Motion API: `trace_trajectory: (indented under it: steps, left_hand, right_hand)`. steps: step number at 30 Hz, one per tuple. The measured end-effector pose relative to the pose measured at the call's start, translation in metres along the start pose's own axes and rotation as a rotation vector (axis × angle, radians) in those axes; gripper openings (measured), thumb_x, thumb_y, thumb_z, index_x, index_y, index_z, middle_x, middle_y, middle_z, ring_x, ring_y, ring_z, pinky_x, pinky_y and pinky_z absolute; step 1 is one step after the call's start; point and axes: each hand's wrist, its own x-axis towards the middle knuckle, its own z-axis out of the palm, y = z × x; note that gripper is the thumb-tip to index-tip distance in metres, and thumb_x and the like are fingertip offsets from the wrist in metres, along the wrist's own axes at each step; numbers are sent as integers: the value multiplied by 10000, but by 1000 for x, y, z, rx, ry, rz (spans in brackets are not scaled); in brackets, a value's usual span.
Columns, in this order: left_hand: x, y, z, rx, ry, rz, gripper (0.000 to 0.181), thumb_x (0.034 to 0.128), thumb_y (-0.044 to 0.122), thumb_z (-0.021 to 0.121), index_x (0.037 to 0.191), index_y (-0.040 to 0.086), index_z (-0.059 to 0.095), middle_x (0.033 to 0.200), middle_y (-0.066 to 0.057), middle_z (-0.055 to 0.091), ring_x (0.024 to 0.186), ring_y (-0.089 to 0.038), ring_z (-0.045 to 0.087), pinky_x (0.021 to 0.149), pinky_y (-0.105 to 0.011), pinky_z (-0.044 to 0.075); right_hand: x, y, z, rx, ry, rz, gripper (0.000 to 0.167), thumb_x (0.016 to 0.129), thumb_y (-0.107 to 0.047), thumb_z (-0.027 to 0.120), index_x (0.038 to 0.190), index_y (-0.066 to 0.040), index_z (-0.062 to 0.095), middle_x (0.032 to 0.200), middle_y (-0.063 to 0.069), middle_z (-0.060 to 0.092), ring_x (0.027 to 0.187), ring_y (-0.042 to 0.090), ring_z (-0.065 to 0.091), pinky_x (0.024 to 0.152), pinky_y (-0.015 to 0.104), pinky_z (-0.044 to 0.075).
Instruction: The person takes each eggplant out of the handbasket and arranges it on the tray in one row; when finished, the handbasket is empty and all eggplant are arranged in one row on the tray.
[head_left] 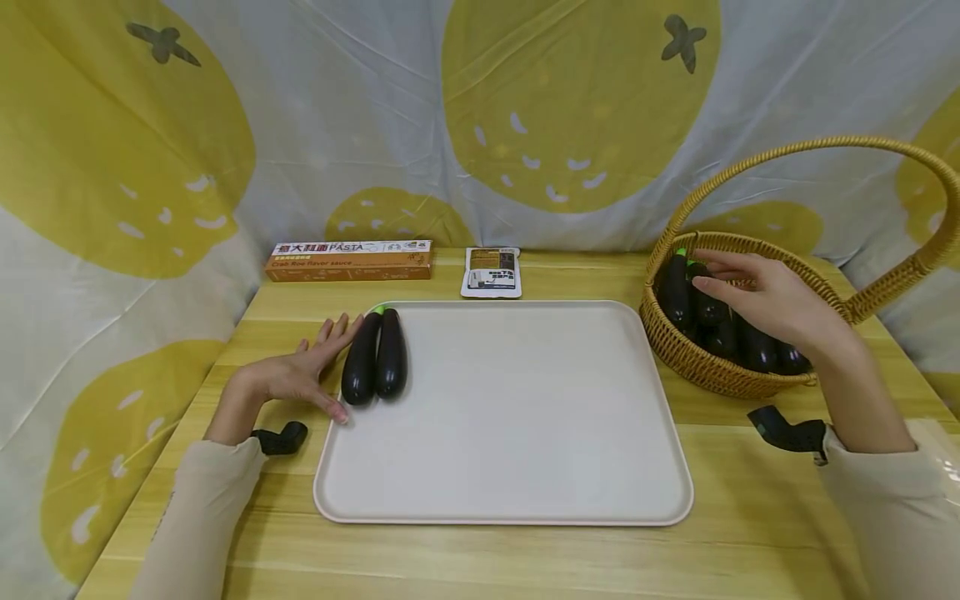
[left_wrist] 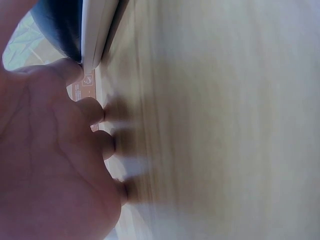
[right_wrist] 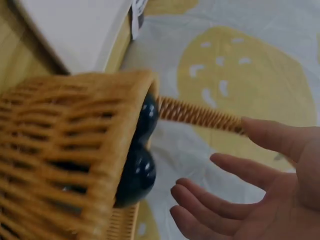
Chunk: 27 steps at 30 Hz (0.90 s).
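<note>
Snugly paired eggplants (head_left: 392, 358), left hand (head_left: 300, 374) alongside, right hand (head_left: 780, 300) over basket (head_left: 701, 372)

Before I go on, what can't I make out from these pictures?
Head: how many eggplants are in the basket; the right hand and the wicker side hide some.
Head: the fine print on the white packet; too small.
Left wrist: the whole of the eggplant on the tray; the top edge cuts it off and the tray's rim covers part.
Right wrist: the rest of the basket; cut off by the left edge.
</note>
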Motion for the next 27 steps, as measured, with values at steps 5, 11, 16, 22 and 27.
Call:
trace_trajectory:
  steps: [5, 11, 16, 22, 27]
  left_hand:
    - [-1, -1, 0, -20, -4, 9, 1482, 687, 336, 970, 1661, 153, -132, 1664, -247, -317, 1499, -505, -354, 1126, -793, -201]
    - [-2, -2, 1, -18, -3, 7, 1484, 684, 347, 970, 1662, 152, -128, 1664, -249, -316, 1497, -507, -354, 1125, -794, -201]
    - [-2, -2, 0, -12, -4, -1, 1487, 682, 351, 971, 1662, 157, -130, 1665, -247, -314, 1501, -502, -351, 1131, -791, -195]
    - [-1, -1, 1, -3, -2, 6, 1482, 690, 348, 968, 1660, 144, -134, 1661, -252, -318, 1501, -502, -350, 1127, -800, -188]
    - [-1, 0, 1, 1, -1, 4, 1491, 685, 345, 970, 1657, 138, -141, 1658, -255, -321, 1503, -499, -347, 1132, -800, -177]
  right_hand:
    - [5, 20, -8, 13, 2, 51, 747, 1069, -536, 464, 1658, -130, 248, 1593, 331, 365, 1413, 534, 390, 1076, 724, 361]
    - [13, 38, -7, 47, -15, 136, 834, 1063, -578, 422, 1677, -127, 82, 1614, 392, 258, 1436, 583, 311, 1111, 743, 322]
    - [21, 43, 2, 81, -24, 179, 862, 1057, -594, 417, 1670, -147, 8, 1598, 419, 224, 1425, 585, 285, 1113, 749, 302]
    - [28, 44, 7, 141, -33, 229, 877, 1049, -611, 412, 1659, -168, -37, 1634, 412, 152, 1488, 596, 186, 1159, 769, 225]
    - [30, 44, 8, 156, -26, 258, 885, 1040, -633, 404, 1659, -160, -17, 1653, 398, 112, 1500, 601, 152, 1170, 767, 212]
